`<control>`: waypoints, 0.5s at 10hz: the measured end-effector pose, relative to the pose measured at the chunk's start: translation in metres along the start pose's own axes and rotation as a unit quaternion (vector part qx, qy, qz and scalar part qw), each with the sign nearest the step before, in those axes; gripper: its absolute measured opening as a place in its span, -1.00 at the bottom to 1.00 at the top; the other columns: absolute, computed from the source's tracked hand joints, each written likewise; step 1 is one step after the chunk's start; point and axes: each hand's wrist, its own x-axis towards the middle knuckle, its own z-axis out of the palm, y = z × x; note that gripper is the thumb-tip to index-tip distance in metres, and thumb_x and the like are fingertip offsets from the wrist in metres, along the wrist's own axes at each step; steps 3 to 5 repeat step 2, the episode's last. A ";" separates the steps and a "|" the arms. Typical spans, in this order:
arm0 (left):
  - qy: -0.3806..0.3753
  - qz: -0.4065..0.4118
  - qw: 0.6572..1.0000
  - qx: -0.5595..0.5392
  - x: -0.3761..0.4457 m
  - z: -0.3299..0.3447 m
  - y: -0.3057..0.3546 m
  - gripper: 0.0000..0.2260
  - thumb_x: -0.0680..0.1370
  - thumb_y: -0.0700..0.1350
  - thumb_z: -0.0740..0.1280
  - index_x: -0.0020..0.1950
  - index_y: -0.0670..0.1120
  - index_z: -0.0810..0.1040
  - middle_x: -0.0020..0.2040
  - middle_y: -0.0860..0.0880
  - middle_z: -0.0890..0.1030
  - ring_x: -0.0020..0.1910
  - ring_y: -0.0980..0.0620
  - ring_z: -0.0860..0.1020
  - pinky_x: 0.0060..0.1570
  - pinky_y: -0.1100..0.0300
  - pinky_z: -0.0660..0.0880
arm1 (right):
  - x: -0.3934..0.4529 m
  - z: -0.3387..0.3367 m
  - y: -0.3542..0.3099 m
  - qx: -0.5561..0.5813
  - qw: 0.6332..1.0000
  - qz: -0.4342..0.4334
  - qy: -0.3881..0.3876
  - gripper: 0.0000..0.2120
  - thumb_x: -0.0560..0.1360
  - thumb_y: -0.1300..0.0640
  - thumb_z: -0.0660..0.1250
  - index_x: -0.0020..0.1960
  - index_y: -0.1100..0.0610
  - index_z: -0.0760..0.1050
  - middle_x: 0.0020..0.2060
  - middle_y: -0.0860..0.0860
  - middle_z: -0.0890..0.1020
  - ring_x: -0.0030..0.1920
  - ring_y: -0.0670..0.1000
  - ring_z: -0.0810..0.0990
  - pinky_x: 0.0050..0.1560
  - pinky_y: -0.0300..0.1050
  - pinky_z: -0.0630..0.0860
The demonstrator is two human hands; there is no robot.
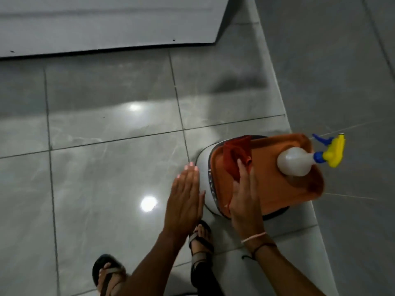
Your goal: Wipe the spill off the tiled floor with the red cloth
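Observation:
The red cloth [234,155] lies bunched at the left end of an orange tray [267,189]. My right hand [243,193] rests flat on the tray with its fingertips on the cloth's lower edge; whether it grips the cloth is unclear. My left hand [186,195] hovers flat and open just left of the tray, fingers together, holding nothing. The grey tiled floor [106,146] is glossy with faint streaks; I cannot pick out a distinct spill.
A white spray bottle [299,161] with a yellow and blue trigger head stands on the tray's right end. The tray sits on a white round stool [205,178]. A grey wall rises at right. A white door [106,24] lies at top. My sandalled feet [201,238] stand below.

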 end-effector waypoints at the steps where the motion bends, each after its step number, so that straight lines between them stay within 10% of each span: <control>1: -0.019 0.062 0.998 0.007 0.024 0.038 0.023 -0.48 0.71 -0.06 0.14 0.63 -0.26 0.29 0.65 -0.25 0.28 0.66 -0.19 0.23 0.57 -0.19 0.34 | 0.016 0.013 0.045 -0.043 0.994 -0.003 -0.102 -0.45 0.72 0.23 0.10 0.66 0.02 0.05 0.67 0.15 0.06 0.61 0.22 0.26 0.47 0.29 0.46; 5: -0.030 0.085 0.993 0.074 0.027 0.065 0.022 -0.49 0.69 -0.03 0.14 0.59 -0.27 0.37 0.62 -0.25 0.35 0.62 -0.18 0.31 0.50 -0.19 0.44 | 0.022 0.024 0.079 -0.075 0.979 -0.002 -0.192 -0.44 0.74 0.12 0.10 0.67 0.01 -0.02 0.68 0.10 -0.09 0.68 0.14 0.08 0.57 0.19 0.35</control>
